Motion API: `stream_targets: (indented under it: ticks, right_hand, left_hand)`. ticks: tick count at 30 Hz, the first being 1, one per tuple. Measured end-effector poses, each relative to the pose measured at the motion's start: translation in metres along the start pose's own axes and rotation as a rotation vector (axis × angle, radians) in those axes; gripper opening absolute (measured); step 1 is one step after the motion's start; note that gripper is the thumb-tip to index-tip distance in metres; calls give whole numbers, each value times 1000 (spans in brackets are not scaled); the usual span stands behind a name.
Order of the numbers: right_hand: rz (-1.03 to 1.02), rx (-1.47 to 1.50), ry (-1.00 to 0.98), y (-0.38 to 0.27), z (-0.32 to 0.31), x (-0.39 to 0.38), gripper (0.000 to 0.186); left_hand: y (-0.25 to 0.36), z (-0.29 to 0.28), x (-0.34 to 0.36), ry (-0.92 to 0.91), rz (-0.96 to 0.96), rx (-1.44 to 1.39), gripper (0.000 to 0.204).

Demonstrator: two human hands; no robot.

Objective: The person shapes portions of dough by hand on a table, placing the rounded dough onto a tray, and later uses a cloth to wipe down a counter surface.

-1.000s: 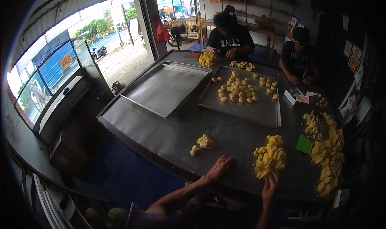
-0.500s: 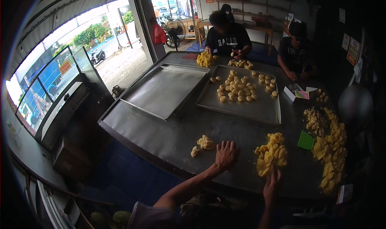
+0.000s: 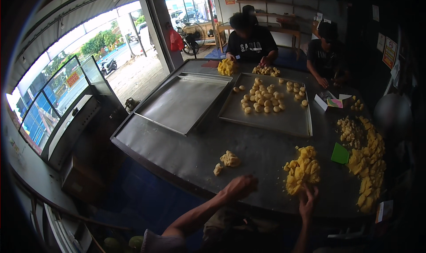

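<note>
A lumpy heap of yellow dough pieces [image 3: 302, 171] is seen on the dull grey metal table [image 3: 186, 157]. The right hand [image 3: 307, 203], fingers spread, is placed at the heap's near edge. The left hand [image 3: 240, 187], curled closed on nothing visible, is held left of the heap, just below a small pale dough lump [image 3: 230, 159]. Beyond the heap a flat steel tray of round dough balls [image 3: 266, 103] is laid.

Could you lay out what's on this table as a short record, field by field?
Surface: dark metal table
Left hand: closed loosely at the near edge, just below a small dough lump
Right hand: fingers touching the near pile of yellow dough pieces
Trays: empty tray; second tray holding dough balls
Right side: green scraper, long heap of dough pieces
Others: two people at the far end
</note>
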State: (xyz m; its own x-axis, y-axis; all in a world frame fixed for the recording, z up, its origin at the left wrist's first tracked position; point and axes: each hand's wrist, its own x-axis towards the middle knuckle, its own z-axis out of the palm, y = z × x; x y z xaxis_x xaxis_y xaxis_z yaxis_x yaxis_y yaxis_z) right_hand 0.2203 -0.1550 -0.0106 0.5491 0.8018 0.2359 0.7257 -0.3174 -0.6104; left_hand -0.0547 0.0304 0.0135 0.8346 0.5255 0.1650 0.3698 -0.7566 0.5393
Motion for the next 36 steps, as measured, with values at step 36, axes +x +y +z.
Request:
stream_targets:
  ticks: [36]
  right_hand:
    - [62, -134, 103, 13, -2, 10, 56]
  left_hand:
    - [-37, -53, -29, 570, -590, -326, 32]
